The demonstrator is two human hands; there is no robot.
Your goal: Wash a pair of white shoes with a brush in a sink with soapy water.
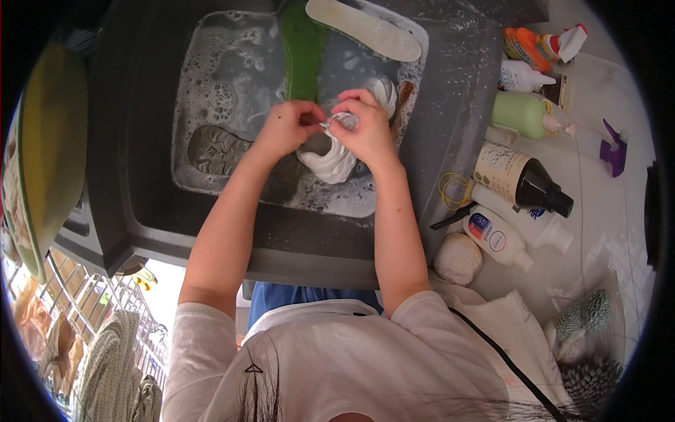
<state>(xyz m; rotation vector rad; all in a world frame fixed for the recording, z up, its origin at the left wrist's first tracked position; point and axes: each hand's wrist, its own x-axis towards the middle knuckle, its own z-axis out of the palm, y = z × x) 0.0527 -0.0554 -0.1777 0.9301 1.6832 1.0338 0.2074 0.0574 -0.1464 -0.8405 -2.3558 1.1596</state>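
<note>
Over the soapy water of a dark grey sink [169, 208], my left hand [287, 126] and my right hand [365, 126] meet, fingertips pinching a thin part of wet white fabric [332, 163]. The rest of the fabric hangs in a loop into the water below my fingers. To the left lies a dark shoe sole [213, 150] with a moulded tread, partly under water. A flat green strip [304, 58] runs up from behind my hands. A pale insole [364, 29] rests at the far right rim. Beside my right hand, a brown stick-like piece [405, 95] leans on the basin wall.
Right of the sink stand an orange spray bottle [530, 48], a light green bottle [519, 115], a black-capped bottle [501, 169] and a white bottle [493, 235]. A round pale lump [457, 258] sits nearby. At left are a yellow-green basin [55, 153] and a wire rack [95, 295].
</note>
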